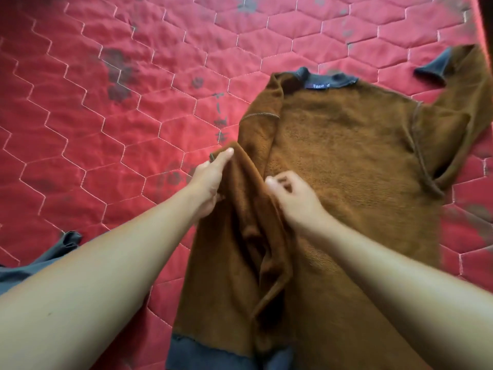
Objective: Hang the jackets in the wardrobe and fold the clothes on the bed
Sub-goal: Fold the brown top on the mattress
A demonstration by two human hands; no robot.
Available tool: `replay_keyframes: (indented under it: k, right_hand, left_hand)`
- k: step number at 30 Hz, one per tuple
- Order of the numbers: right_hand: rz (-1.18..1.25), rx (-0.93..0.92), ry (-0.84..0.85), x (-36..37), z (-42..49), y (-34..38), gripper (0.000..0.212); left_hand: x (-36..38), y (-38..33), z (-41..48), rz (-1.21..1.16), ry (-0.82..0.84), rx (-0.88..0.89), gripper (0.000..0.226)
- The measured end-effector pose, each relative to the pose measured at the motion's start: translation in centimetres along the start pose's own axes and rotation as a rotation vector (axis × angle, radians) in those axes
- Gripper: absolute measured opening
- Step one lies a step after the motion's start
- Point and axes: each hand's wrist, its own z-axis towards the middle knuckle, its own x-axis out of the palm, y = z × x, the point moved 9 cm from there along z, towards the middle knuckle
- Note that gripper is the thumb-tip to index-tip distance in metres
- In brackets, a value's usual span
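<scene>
A brown fuzzy sweater (346, 156) lies flat on the red bed (106, 102), under both hands. The left hand (210, 180) grips a fold of its sleeve. The right hand (293, 198) rests curled on the sweater. It is blurry, so I cannot tell if it holds any. Past the hands, a blue tag (318, 86) at the collar has letters too small to read.

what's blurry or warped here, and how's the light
Head view: the right hand is smeared by motion blur, the left hand gripping the sweater is sharper; the quilt stitching bows toward the edges from the wide lens; light is soft and even, no hard shadows or glare, with the top right corner dark.
</scene>
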Motion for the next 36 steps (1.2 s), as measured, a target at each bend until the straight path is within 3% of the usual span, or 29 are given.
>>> replay_keyframes:
  k: [2, 4, 7, 11, 13, 15, 19, 22, 26, 30, 33, 36]
  right_hand:
    - [0.416, 0.241, -0.025, 0.0, 5.0, -0.4, 0.045]
    - [0.631, 0.375, 0.047, 1.3, 8.6, -0.1, 0.058]
    - [0.542, 0.394, 0.118, 2.4, 11.6, 0.8, 0.036]
    - [0.527, 0.216, -0.120, -0.9, 16.2, 4.2, 0.013]
    - [0.535, 0.181, -0.104, -0.9, 17.9, 5.8, 0.010]
    - [0.488, 0.213, -0.028, 0.3, 19.1, 5.7, 0.011]
    - [0.417, 0.316, 0.226, 3.2, 18.6, 5.1, 0.038]
    - [0.407, 0.196, 0.164, 2.9, 20.5, 7.9, 0.034]
    - [0.430, 0.169, 0.146, 3.5, 21.8, 8.6, 0.027]
    - [0.446, 0.292, 0.233, 3.3, 19.2, 4.8, 0.036]
    - [0.393, 0.355, 0.351, 2.9, 15.8, 3.3, 0.050]
    - [0.313, 0.434, 0.516, 3.2, 11.3, 0.9, 0.054]
  left_hand:
    - [0.2, -0.3, 0.6, 0.002, 0.012, -0.016, 0.039]
    - [0.7, -0.1, 0.6, -0.013, 0.056, -0.026, 0.033]
    - [0.4, 0.4, 1.2, -0.174, 0.097, -0.033, 0.032]
    - [-1.6, 0.9, 2.8, -0.574, 0.041, -0.082, 0.034]
    - [-1.9, 1.0, 3.2, -0.630, 0.048, -0.104, 0.029]
    - [-1.4, 1.0, 3.3, -0.613, 0.112, -0.107, 0.026]
    - [-0.7, 0.9, 2.8, -0.485, 0.300, -0.169, 0.028]
    - [-0.3, 1.5, 2.5, -0.340, 0.407, -0.244, 0.033]
    - [-0.5, 2.1, 2.6, -0.296, 0.398, -0.233, 0.035]
    - [-1.3, 3.5, 2.1, -0.364, 0.410, -0.238, 0.053]
    - [-1.9, 4.7, 0.7, -0.291, 0.411, -0.231, 0.058]
    - [-2.3, 6.6, -1.2, -0.134, 0.385, -0.235, 0.047]
